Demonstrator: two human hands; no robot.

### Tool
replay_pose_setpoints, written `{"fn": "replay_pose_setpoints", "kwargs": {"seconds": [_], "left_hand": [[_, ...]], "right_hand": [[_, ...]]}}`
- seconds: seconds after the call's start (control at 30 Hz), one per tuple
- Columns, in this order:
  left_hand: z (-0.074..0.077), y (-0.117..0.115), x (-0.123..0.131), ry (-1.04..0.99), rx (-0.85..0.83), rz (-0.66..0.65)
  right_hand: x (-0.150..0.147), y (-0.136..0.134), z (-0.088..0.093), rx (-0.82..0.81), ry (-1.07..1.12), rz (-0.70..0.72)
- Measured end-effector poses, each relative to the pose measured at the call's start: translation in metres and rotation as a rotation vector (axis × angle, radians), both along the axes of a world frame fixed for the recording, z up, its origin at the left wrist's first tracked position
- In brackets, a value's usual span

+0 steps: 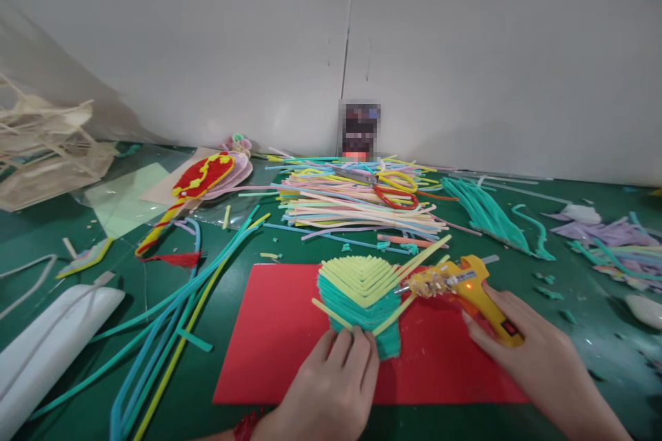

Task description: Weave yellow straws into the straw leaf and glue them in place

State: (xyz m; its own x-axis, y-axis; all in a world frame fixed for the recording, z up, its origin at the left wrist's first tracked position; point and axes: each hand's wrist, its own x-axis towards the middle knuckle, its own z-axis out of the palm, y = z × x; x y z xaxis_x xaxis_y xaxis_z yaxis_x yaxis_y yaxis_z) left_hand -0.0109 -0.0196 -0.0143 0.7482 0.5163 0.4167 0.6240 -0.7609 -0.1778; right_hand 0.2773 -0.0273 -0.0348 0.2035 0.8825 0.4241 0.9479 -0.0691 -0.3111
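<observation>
A yellow hot glue gun (483, 300) with an orange light is gripped in my right hand (543, 341). Its nozzle, with dried glue strands around it, points left at the edge of a fan-shaped piece of pipe cleaners (362, 289). That piece has yellow V-shaped rows over a teal base and lies on a red sheet (274, 331). My left hand (334, 375) has its fingers closed at the lower edge, on a yellow pipe cleaner (331, 313) bent across the teal part. The fingertips partly hide the bend.
A pile of pastel pipe cleaners (356, 207) lies behind, with scissors (396, 196) on top. Long teal and yellow stems (170, 317) lie left, near a red-and-yellow fan (204, 176) and a white object (56, 351). A teal bundle (486, 217) lies right. A phone (360, 131) leans on the wall.
</observation>
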Motion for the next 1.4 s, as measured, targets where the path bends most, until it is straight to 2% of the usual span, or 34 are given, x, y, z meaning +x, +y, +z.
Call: {"fn": "replay_pose_setpoints", "kwargs": {"seconds": [0.2,0.5,0.9,1.4], "left_hand": [[0.002,0.0,0.0,0.001,-0.008,-0.001],[0.0,0.004,0.0,-0.03,0.028,-0.021],[-0.001,0.004,0.001,-0.071,0.036,-0.031],[-0.003,0.002,0.002,-0.038,0.03,0.0]], "right_hand": [[0.0,0.0,0.009,-0.026,0.02,0.047],[-0.001,-0.003,-0.006,-0.062,-0.002,0.019],[0.002,-0.004,-0.012,-0.029,-0.019,0.038],[0.001,-0.002,-0.002,-0.048,-0.095,0.01]]}}
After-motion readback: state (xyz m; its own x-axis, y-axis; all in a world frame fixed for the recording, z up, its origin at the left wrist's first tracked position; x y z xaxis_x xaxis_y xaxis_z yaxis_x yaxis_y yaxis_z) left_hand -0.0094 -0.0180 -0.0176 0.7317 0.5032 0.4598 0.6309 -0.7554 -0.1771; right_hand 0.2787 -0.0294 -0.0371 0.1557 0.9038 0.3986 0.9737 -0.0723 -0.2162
